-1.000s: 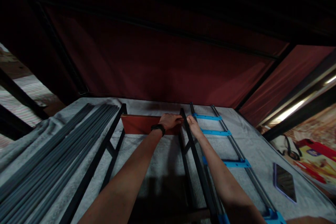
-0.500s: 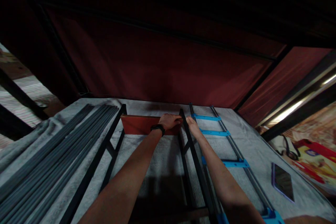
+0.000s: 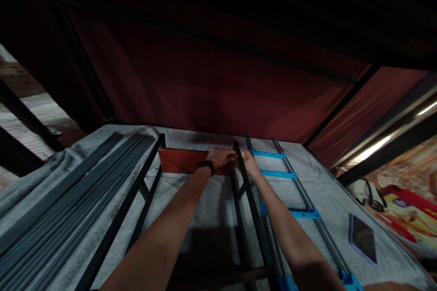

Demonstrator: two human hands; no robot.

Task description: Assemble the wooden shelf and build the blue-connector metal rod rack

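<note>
A reddish-brown board [image 3: 180,160] spans the far end of a black metal frame [image 3: 251,195] with two side rails. My left hand [image 3: 220,157], a dark band on its wrist, grips the right end of this board, fingers over its top edge. Just outside the right rail, my right hand [image 3: 250,163] has its fingers pinched together against the rail, opposite the left fingertips. Whatever sits between those fingers is too small or hidden to make out. A darker crosspiece [image 3: 221,278] joins the rails at the near end, in shadow.
Several grey tubes [image 3: 78,195] lie left of the frame on a grey blanket [image 3: 327,191]. To the right is a ladder-like rack of grey tubes with blue crossbars [image 3: 278,174]. A phone [image 3: 363,238] and colourful packaging [image 3: 414,213] lie farther right. Dark red cloth [image 3: 211,86] hangs behind.
The view has shifted slightly. My right hand's fingers have curled and turned a little at the rail; my left hand keeps its place on the board.
</note>
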